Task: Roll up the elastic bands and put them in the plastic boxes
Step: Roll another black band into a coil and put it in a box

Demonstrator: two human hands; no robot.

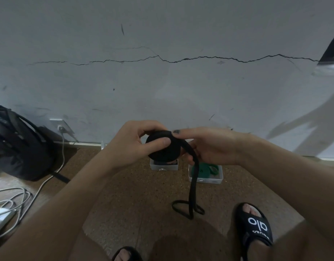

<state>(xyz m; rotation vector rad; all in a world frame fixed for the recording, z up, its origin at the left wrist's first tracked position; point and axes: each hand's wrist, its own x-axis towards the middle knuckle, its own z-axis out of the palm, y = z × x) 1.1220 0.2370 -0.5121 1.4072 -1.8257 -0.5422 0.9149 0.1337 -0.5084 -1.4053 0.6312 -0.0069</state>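
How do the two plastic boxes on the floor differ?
The left plastic box looks smaller and holds something dark, partly hidden behind the black band roll. The right plastic box looks wider and holds green bands. Both are clear, open-topped, and sit on the brown floor near the wall.

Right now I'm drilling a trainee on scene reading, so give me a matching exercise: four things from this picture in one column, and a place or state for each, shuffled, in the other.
Things:
1. black band
2. green bands
3. backpack
4. slide sandal

Places or states:
A. on the person's foot
B. leaning against the wall at far left
C. half rolled, held by the left hand and right hand, tail hanging to the floor
D. lying in the right plastic box

Pairs: 1-C, 2-D, 3-B, 4-A
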